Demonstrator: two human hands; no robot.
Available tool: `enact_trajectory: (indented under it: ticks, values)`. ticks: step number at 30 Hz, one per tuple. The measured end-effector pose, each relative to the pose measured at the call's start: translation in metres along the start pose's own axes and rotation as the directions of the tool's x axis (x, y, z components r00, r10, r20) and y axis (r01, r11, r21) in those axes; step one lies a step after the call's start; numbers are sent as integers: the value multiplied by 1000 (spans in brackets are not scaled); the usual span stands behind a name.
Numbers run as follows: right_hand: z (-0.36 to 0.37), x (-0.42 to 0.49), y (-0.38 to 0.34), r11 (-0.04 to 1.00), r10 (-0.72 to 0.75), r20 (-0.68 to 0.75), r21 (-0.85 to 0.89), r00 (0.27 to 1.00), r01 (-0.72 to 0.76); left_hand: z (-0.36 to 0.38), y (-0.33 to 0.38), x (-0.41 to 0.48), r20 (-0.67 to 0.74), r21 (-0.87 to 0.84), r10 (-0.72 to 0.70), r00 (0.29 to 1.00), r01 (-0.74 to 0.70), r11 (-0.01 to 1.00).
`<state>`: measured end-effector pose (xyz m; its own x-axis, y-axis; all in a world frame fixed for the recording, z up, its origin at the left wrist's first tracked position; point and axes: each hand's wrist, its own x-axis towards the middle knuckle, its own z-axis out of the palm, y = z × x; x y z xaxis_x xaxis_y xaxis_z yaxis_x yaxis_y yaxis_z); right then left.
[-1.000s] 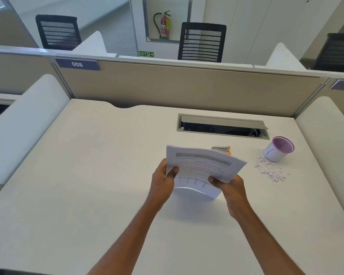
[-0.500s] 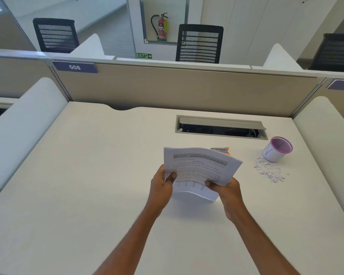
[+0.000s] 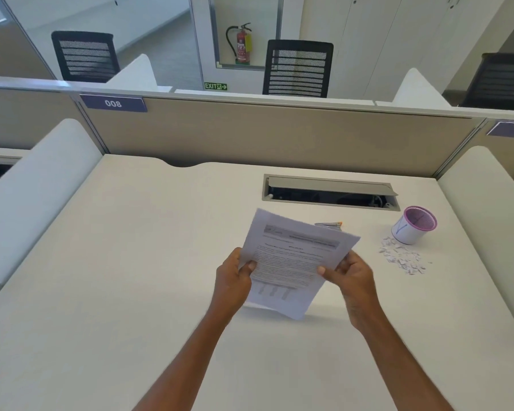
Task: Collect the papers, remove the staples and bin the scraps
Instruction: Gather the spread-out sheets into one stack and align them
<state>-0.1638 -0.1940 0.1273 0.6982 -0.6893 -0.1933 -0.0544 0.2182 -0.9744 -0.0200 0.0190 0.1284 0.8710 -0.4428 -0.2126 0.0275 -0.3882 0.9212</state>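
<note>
A stack of printed papers (image 3: 294,256) is held tilted above the desk, its lower edge close to the surface. My left hand (image 3: 235,280) grips its left edge with the thumb on top. My right hand (image 3: 350,277) grips its right edge. Just behind the papers lies a small metal staple remover with an orange tip (image 3: 330,224), mostly hidden by the sheets. A white cup with a purple mesh rim (image 3: 413,228) stands at the right. Several small white paper scraps (image 3: 401,258) are scattered on the desk in front of that cup.
An open cable tray (image 3: 330,194) is set into the white desk (image 3: 131,277) behind the papers. A beige partition (image 3: 264,134) closes the far side, with white dividers at both sides. Black chairs stand beyond.
The stack has turned a little clockwise and tilted more upright between my hands. My right hand has shifted up along the right edge. The rest of the desk is unchanged.
</note>
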Motion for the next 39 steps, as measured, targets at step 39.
enact_trajectory:
  ticks: [39]
  values:
    - [-15,-6,-20,991,-50,52,-121,997,56,-48,-22,-3,28,-468,-28,999,38,883]
